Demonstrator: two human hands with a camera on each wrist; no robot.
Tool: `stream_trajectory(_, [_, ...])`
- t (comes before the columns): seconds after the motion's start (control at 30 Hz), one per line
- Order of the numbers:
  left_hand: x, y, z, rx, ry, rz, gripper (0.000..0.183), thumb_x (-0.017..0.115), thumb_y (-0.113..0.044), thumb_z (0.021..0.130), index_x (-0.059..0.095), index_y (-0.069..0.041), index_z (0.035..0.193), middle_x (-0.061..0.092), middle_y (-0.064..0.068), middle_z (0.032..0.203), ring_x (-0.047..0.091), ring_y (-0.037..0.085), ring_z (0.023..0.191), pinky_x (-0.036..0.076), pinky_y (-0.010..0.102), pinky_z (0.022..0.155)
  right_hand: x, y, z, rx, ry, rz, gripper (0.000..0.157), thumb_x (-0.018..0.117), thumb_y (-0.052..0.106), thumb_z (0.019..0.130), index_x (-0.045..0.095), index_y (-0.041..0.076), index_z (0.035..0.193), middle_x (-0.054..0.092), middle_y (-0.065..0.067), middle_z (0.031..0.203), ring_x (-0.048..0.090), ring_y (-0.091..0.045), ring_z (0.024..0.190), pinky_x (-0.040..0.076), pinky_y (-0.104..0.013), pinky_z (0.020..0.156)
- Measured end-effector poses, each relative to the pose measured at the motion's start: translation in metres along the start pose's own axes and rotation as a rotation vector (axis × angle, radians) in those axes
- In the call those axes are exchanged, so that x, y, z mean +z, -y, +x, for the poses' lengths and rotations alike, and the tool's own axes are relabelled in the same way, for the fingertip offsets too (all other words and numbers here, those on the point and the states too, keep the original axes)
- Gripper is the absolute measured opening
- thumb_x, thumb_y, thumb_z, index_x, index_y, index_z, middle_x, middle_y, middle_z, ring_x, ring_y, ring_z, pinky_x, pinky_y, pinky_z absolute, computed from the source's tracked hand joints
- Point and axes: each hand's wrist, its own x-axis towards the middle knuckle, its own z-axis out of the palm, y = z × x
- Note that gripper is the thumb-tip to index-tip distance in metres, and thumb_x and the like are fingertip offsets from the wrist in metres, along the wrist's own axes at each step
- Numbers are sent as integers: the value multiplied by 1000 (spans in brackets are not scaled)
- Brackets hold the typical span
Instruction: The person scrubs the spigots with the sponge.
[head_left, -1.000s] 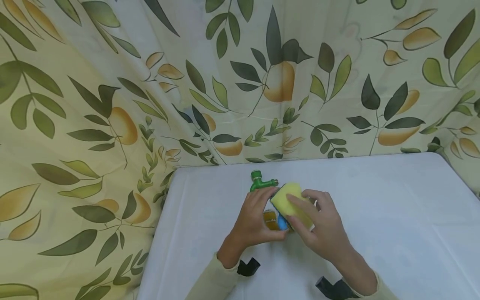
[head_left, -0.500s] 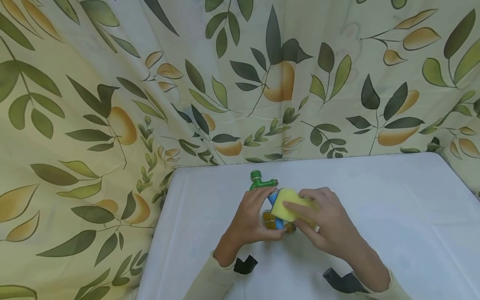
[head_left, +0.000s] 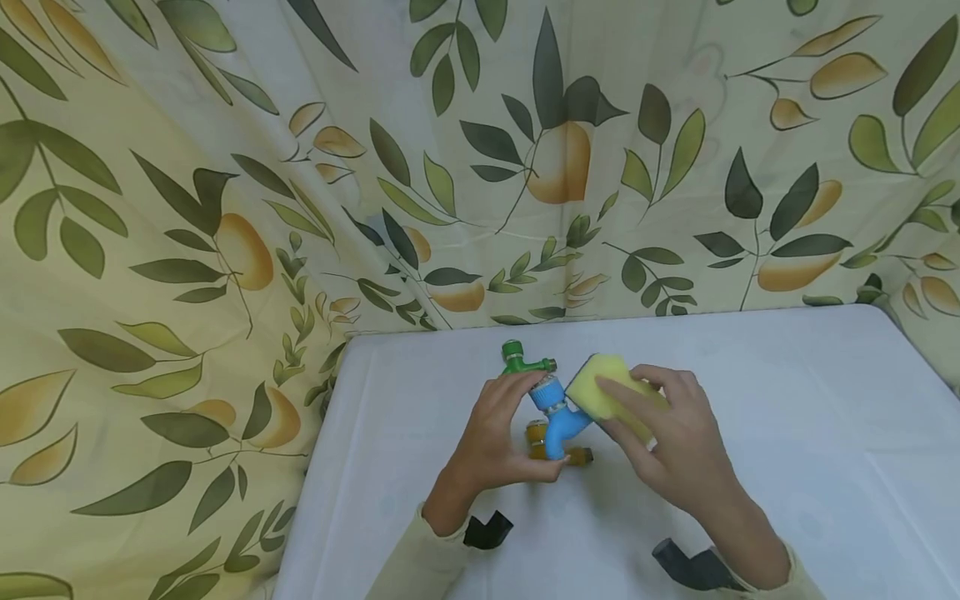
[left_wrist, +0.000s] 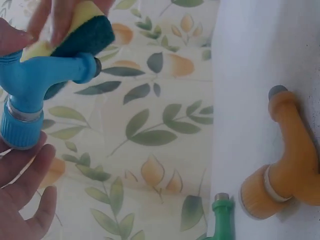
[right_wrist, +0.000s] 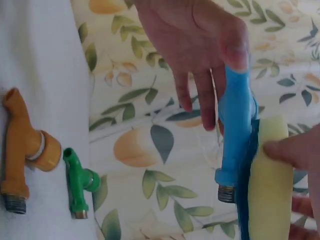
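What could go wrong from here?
The left hand grips the curved, plastic-looking blue tap at its ends, so scrubbing could twist it loose. If dropped, it might strike the pale-collared orange tap on the white table below. The dark scouring side of the yellow foam sponge may scratch the blue tap.

No text, label, brand, number or sign can be read in any of the 3 views.
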Motion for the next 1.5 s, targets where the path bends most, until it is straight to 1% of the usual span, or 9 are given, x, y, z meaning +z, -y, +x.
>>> stream_trajectory(0.33, [0, -5, 1, 25, 3, -11, 100, 95, -38, 57, 52, -7, 143, 60, 6, 139, 55, 18, 129, 47, 31, 103, 2, 1, 0, 9, -59, 22, 51, 48, 58, 102, 73, 20, 126, 63, -13, 118, 50, -24, 101, 41, -25, 77])
stream_trajectory(0.47, [2, -8, 1, 35, 22, -30, 100, 94, -36, 59, 51, -6, 143, 58, 8, 140, 53, 20, 132, 47, 34, 109, 4, 4, 2, -2, -56, 69, 51, 50, 59, 102, 73, 20, 125, 63, -11, 118, 49, -21, 101, 41, -24, 78])
stream_trajectory(0.67, [0, -12, -2, 7, 35, -106, 100, 94, -30, 59, 49, -7, 145, 57, 10, 142, 52, 22, 134, 49, 37, 111, -2, 6, 2, 7, -31, 52, 51, 49, 58, 102, 74, 20, 123, 63, -11, 119, 49, -23, 101, 42, -28, 79])
stream_trajectory(0.8, [-3, -12, -4, -22, 32, -145, 102, 95, -28, 58, 48, -8, 146, 57, 10, 145, 52, 22, 134, 50, 38, 109, -9, 3, 1, 40, -33, 17, 38, 65, 45, 96, 75, 21, 124, 63, -11, 117, 49, -22, 101, 42, -26, 76])
stream_trajectory(0.93, [-2, -9, -3, -2, 17, -173, 101, 94, -26, 58, 48, -7, 146, 56, 10, 146, 52, 23, 134, 51, 38, 109, -13, 0, -2, 65, 4, 49, 44, 79, 29, 83, 73, 22, 126, 61, -9, 119, 46, -18, 102, 39, -21, 75])
stream_trajectory(1.07, [0, -7, -2, 20, 19, -209, 99, 93, -21, 59, 47, -5, 146, 55, 13, 144, 54, 23, 132, 50, 36, 109, -8, -1, -4, 56, -37, 66, 40, 68, 44, 95, 72, 21, 127, 61, -10, 119, 46, -17, 102, 37, -20, 75])
stream_trajectory(1.2, [2, -10, 0, -8, 74, -253, 99, 91, -18, 62, 45, -4, 147, 51, 12, 144, 55, 22, 131, 50, 33, 109, -2, 3, -5, -12, -52, 102, 50, 51, 57, 102, 73, 20, 126, 61, -11, 119, 47, -20, 103, 38, -23, 80])
stream_trajectory(1.37, [5, -15, 1, -67, 164, -341, 100, 90, -17, 67, 40, -9, 153, 44, 10, 146, 54, 18, 129, 50, 29, 108, 1, 5, -3, -12, -90, 106, 50, 52, 56, 102, 73, 17, 125, 61, -13, 119, 48, -22, 104, 38, -22, 84])
stream_trajectory(1.5, [6, -17, 1, -99, 178, -452, 102, 89, -7, 69, 36, -7, 155, 38, 14, 145, 55, 21, 130, 51, 29, 107, 0, 4, -1, -84, -84, 116, 48, 55, 56, 101, 75, 18, 121, 62, -12, 116, 49, -22, 102, 39, -21, 84])
